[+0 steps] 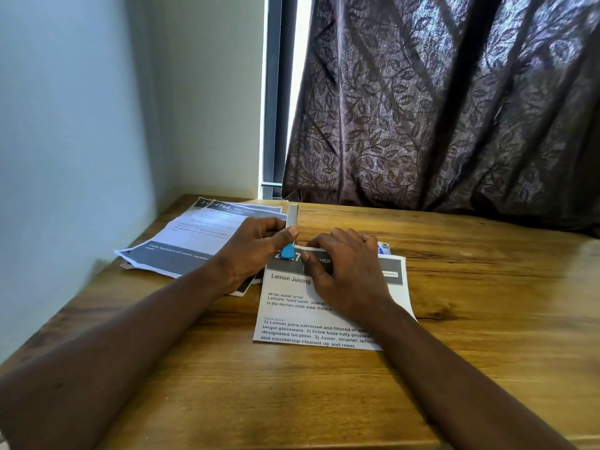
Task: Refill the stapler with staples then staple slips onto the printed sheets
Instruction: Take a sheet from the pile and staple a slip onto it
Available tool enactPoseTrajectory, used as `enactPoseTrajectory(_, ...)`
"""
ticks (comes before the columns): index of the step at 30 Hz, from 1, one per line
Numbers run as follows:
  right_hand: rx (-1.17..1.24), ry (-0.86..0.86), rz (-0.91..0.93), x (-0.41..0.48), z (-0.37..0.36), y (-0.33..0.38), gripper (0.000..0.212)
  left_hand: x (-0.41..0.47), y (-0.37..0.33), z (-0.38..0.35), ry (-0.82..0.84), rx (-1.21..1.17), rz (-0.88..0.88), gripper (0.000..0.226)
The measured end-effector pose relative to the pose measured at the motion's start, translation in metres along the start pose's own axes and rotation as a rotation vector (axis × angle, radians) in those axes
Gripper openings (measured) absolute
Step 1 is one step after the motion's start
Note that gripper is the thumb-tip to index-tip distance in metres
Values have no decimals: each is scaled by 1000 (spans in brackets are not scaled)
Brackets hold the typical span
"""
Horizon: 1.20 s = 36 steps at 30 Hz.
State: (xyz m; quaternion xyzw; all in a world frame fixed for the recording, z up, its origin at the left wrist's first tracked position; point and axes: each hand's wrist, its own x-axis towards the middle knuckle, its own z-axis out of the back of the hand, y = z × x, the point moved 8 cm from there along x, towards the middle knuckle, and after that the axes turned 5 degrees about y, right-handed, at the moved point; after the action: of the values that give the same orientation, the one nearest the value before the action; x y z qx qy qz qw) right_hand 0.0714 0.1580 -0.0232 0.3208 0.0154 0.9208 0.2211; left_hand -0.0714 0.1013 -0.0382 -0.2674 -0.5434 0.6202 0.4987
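Wooden table (pixel 487 287), warm brown, glossy, with a strong grain. The far edge sits under a dark curtain (pixel 454 108) of leaf-patterned fabric in heavy folds, and the left edge runs along a plain pale wall (pixel 81 125).

The stapler (pixel 292 216) is a slim grey bar with a blue plastic end. It stands steeply tilted, blue end down on the top-left corner of the printed sheet (pixel 292 306), at mid-table toward the far edge. The left hand (pixel 250 251) grips it with fingers curled round the bar and the thumb pressed on its near side.

The printed sheet is flat white paper with a dark grey header band and black text ("Lemon Juicing"), lying slightly askew. The right hand (pixel 344 271) rests on the header band, fingers spread and arched, tips pressing the paper down, nothing wrapped in them. A darker rectangle under those fingertips may be a slip (can't separate it from the band).

A fanned stack of sheets (pixel 194 235), same grey-banded print, lies by the far-left corner with its edges curling, partly under the left wrist. A small blue-and-white box (pixel 384 247) peeks out just behind the right hand, touching the sheet's far edge.

The right half and the near edge of the table are bare wood, wide room for both forearms.
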Motion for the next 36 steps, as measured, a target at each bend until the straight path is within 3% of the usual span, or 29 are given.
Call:
enactPoseTrajectory(3,20,1,4,0,0,0,31,0,-2,10,-83,73,-53,25)
enactPoseTrajectory(7,20,-1,-2,1,0,-2,32,2,-9,32,-259,481,-168,35)
enactPoseTrajectory(11,27,-2,-11,2,1,-4,32,0,-14,42,-338,714,-204,28)
enactPoseTrajectory(17,42,-32,-15,0,6,-7,31,1,2,46,-218,912,27,39)
enactPoseTrajectory(20,57,-58,-13,-1,8,-9,27,-7,-9,43,-304,998,26,67)
enactPoseTrajectory(23,69,-129,-13,-4,16,-10,25,-20,-36,38,-380,818,-185,83)
enactPoseTrajectory(25,69,-183,-15,-8,24,-11,25,-22,-38,24,-211,581,-231,69)
enactPoseTrajectory(27,66,-218,-34,-11,33,-14,25,-24,-29,3,13,337,-158,44)
enactPoseTrajectory(29,46,-231,-51,-13,40,-17,27,-27,-21,-13,147,171,-94,36)
enactPoseTrajectory(32,-36,-222,-70,-17,51,-26,37,-28,-26,-13,83,157,-98,23)
enactPoseTrajectory(36,-54,-276,-186,-31,71,-64,55,-22,-50,11,-154,203,-230,13)
